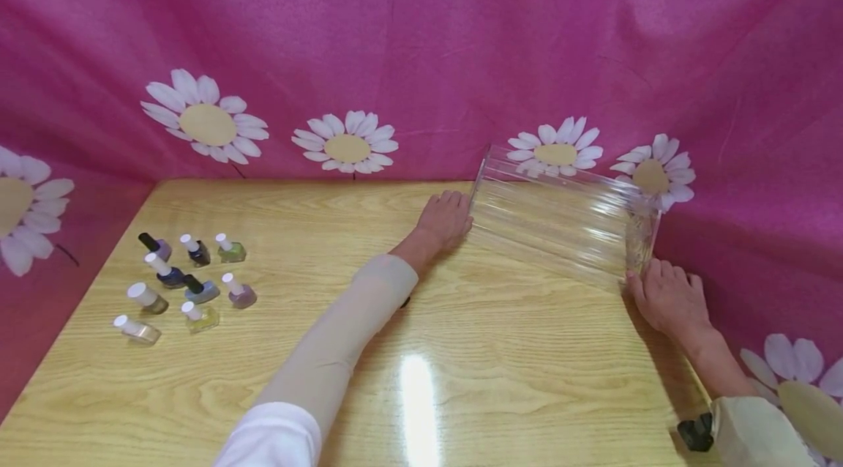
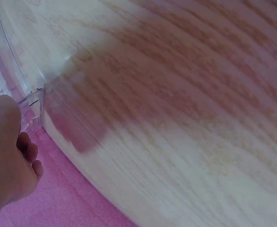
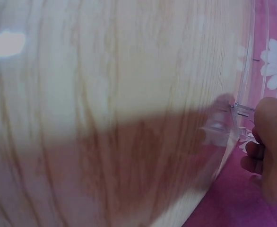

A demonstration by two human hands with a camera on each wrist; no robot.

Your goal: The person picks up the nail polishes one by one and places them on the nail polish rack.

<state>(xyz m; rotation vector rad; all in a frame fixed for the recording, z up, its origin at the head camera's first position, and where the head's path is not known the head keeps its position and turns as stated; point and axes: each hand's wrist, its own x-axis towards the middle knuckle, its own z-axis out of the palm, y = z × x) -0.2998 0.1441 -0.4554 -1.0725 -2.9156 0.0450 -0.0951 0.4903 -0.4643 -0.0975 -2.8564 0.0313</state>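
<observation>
A clear acrylic display rack [image 1: 549,222] with long parallel ledges stands at the back right of the table, close to the curtain. My left hand [image 1: 445,219] holds its left end; in the left wrist view the thumb and curled fingers [image 2: 30,150] are at the rack's side edge. At the other end, the lower right corner is gripped by my right hand [image 1: 672,299]. The right wrist view has that hand's curled fingers [image 3: 253,158] beside the transparent side panel [image 3: 245,111]. Several nail polish bottles [image 1: 200,290] lie on the table at the left, away from both hands.
The wood-grain table [image 1: 369,408] meets a pink curtain [image 1: 421,50] with white daisies at its back and sides. A light reflection shines on the tabletop near the front. Dark wrist gear [image 1: 697,432] sits by the right cuff.
</observation>
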